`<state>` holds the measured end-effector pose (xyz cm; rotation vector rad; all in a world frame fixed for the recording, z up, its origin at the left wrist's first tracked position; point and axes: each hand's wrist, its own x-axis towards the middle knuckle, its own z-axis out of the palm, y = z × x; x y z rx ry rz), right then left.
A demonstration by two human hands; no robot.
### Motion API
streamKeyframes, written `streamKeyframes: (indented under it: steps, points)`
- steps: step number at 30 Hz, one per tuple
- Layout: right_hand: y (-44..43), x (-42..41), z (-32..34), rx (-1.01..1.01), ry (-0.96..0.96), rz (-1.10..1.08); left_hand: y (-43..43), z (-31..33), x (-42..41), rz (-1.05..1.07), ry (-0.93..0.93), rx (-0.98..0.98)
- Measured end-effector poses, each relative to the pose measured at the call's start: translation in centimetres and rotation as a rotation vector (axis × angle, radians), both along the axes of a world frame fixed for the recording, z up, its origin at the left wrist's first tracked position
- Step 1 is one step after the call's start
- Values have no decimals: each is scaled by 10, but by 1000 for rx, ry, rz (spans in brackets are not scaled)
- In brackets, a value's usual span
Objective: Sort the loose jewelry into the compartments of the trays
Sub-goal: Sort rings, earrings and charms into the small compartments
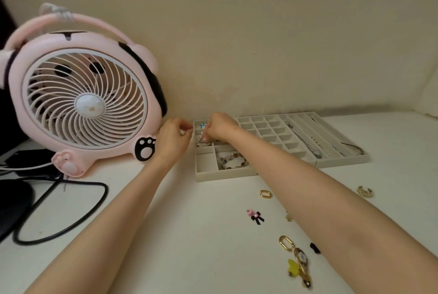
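- Where the right hand [221, 127] dips into the left tray [225, 176], its fingers [206, 134] point down, bunched together, and pinch a small silvery piece [203, 144] in a small compartment on the tray's left side.
- The left hand [171, 140] rests just beside that tray's left rim. Its fingers [186, 126] are curled, thumb against forefinger; I cannot tell whether anything sits between them.
- A blue-stoned piece [203, 125] lies in the far left corner compartment, just beyond the right fingertips.
- A beaded bracelet [232, 161] lies coiled in the large near compartment of the same tray.
- The middle tray [272, 131], a grid of small squares, touches the left one; the right wrist hides its far left corner.
- The right tray [343, 162] has long slots, with thin chains [305, 142] lying lengthwise in them.
- Loose on the counter [201, 234] nearer the person: a gold oval hoop [266, 194], a textured gold cuff [365, 191], a pink-and-black charm [255, 216], a larger gold hoop [286, 243], a gold flower ring [301, 258] and a yellow piece [293, 267].
- The right forearm crosses over this scatter, partly covering a small pale piece [288, 217] and a black piece [314, 247].
- A pink fan [83, 99] stands at the left against the wall, close to the left hand.
- A black cable [71, 210] loops on the counter in front of the fan.
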<state>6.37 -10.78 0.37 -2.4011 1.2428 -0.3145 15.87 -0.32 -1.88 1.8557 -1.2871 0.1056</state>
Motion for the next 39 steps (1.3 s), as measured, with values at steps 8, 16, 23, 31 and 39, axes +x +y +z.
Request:
streamKeyframes:
  steps: [8,16,23,31,39]
  points:
    - [2,-5,-3,-60,3,-62,1,-3,2,0,11,66]
    - [4,-3,-2,-99,71,-30,0,-5,3,8,-18,116]
    - [4,-5,-1,-126,75,-8,-2,-12,6,-35,-91,259]
    - [29,-59,24,-85,-107,30,1,8,-21,-97,-104,213]
    - [64,-156,34,-58,-273,10,17,33,-96,-327,-178,107]
